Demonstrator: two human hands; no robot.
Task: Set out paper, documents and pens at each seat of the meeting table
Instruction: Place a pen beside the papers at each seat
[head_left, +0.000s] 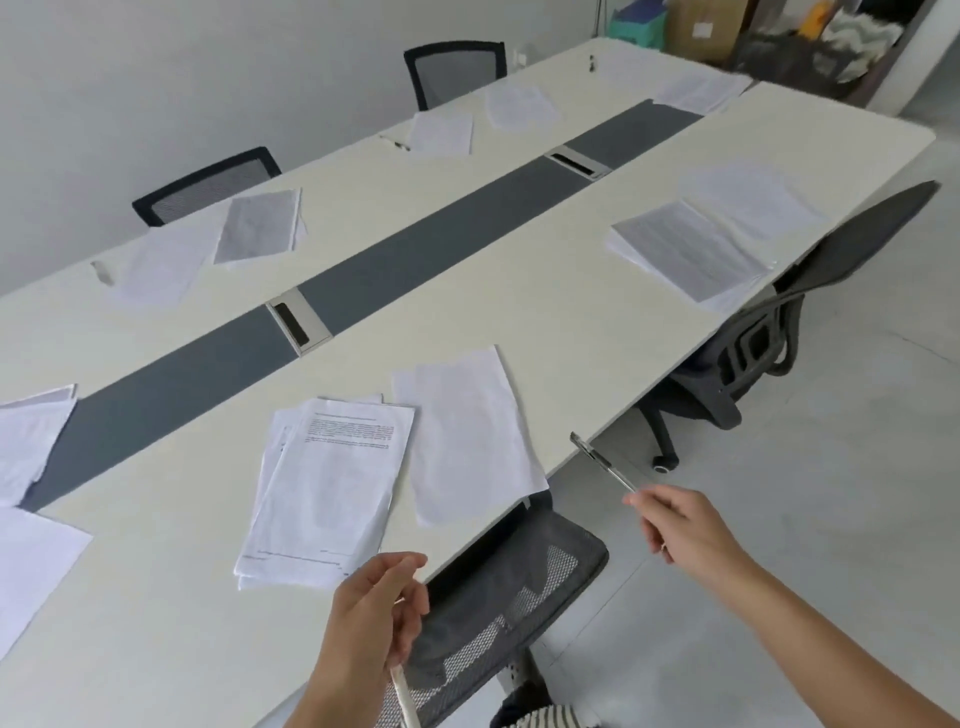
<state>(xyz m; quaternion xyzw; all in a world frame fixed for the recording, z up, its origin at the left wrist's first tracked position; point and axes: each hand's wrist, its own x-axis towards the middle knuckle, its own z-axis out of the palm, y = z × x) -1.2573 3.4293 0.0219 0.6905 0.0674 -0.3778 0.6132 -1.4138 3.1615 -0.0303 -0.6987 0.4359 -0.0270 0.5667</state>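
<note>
The left hand (376, 613) curled round a white pen (404, 696) above the chair (519, 597); the right hand (685, 530) pinched a dark pen (602, 462) by one end, its far end over the table (519, 291) edge. This seat showed documents (332, 483) and a sheet (467, 436) but no pen, so pen-laying seemed in hand. The next move called for lowering the dark pen flat beside the sheet and letting go.

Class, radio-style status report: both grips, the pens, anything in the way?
Right grip holds dark pen at table edge. Left grip holds white pen. Mesh chair directly ahead.
</note>
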